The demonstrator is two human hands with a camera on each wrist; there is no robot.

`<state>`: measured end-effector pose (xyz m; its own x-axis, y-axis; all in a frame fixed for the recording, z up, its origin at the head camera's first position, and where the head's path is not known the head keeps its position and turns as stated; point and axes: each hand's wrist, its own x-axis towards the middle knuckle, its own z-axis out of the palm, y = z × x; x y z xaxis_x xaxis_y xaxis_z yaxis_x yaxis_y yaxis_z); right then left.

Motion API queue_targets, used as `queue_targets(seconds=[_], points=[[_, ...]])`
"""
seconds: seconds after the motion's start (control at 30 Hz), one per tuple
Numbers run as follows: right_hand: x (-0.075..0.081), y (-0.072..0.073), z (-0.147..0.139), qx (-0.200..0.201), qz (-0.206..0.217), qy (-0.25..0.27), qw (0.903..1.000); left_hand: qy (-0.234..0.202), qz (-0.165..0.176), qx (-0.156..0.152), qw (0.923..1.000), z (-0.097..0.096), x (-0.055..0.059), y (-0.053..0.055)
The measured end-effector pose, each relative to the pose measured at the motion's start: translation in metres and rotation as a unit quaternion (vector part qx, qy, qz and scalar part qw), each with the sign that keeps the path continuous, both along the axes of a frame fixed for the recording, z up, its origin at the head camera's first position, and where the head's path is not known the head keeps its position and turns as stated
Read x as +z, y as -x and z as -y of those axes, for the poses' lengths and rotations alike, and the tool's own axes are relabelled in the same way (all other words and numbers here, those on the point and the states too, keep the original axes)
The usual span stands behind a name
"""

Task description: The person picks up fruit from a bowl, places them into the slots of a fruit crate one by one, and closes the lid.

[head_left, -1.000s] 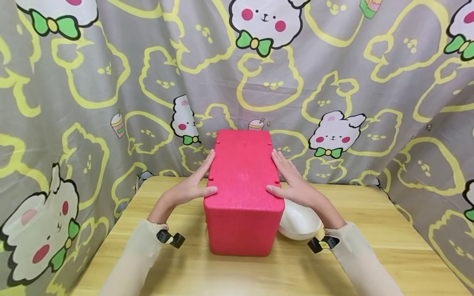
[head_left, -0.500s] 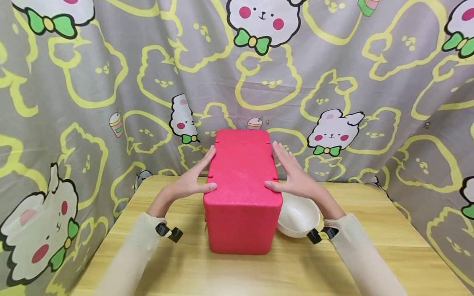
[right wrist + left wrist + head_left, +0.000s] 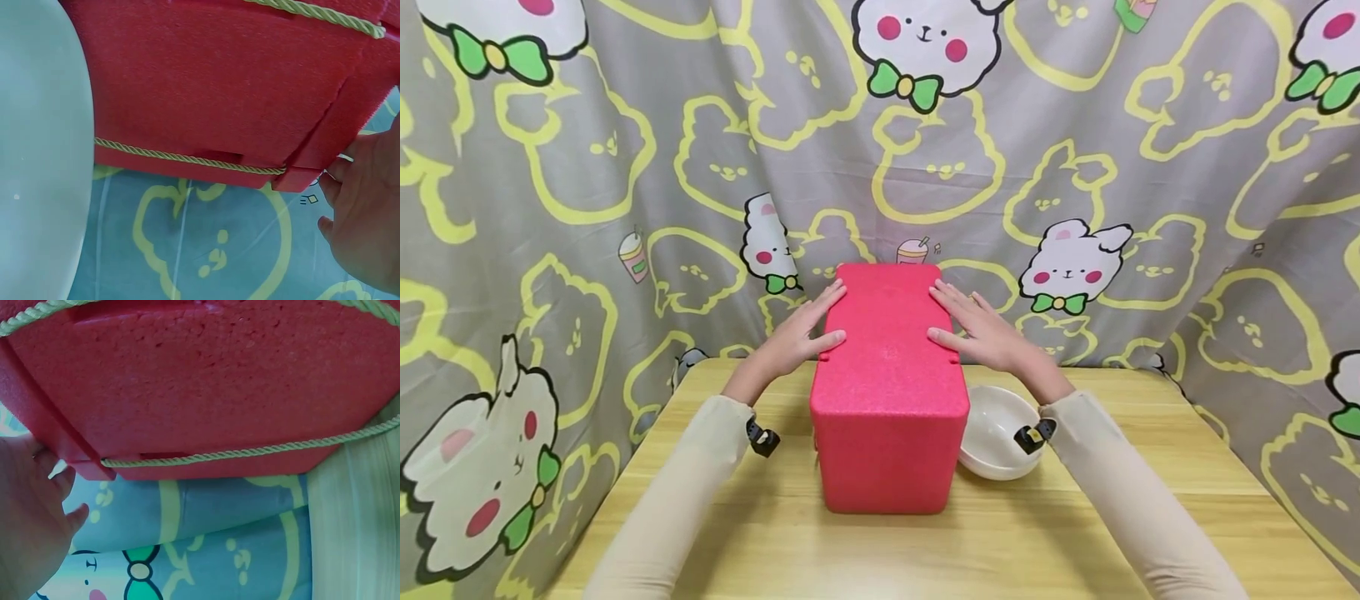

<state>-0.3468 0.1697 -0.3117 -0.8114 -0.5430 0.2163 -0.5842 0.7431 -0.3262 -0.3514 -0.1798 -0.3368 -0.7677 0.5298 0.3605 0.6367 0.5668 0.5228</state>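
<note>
A tall red foam box [image 3: 891, 458] with a fitted red lid [image 3: 891, 367] stands on the table. My left hand [image 3: 793, 337] lies along the lid's left edge, fingers straight and pointing away from me. Mirroring it, my right hand [image 3: 988, 333] touches the right edge, its thumb on the top. Twisted cord [image 3: 250, 453] runs along the box's left side in the left wrist view. Similar gold cord [image 3: 187, 159] crosses the right side in the right wrist view. Whatever the box contains is hidden.
A white bowl [image 3: 996, 458] sits close against the box's right side, partly below my right wrist. The wooden table [image 3: 1150, 500] ends at a grey patterned curtain [image 3: 1075, 108] behind and at both sides. Dark wrist cameras sit on both sleeves.
Both hands have slid farther back along the lid, and their fingers now reach over its top edges. The box stays in place.
</note>
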Motion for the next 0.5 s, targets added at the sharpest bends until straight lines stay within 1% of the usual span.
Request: queue_targets(seconds=[0.13,0.23,0.37,0.5], points=[[-0.002,0.001,-0.001,0.002,-0.002,0.007,1.0000,-0.005,-0.008,0.004,1.0000,-0.002,-0.001,0.001],[0.001,0.003,-0.001,0.000,-0.001,0.006,1.0000,0.005,-0.012,0.014,0.9998,-0.003,0.002,0.004],[0.008,0.006,0.000,-0.008,-0.008,-0.004,0.9999,0.031,-0.019,0.034,0.9988,-0.001,0.009,0.007],[0.013,0.009,-0.009,-0.027,-0.033,-0.007,0.9991,0.044,-0.043,0.063,0.9961,0.005,0.012,0.010]])
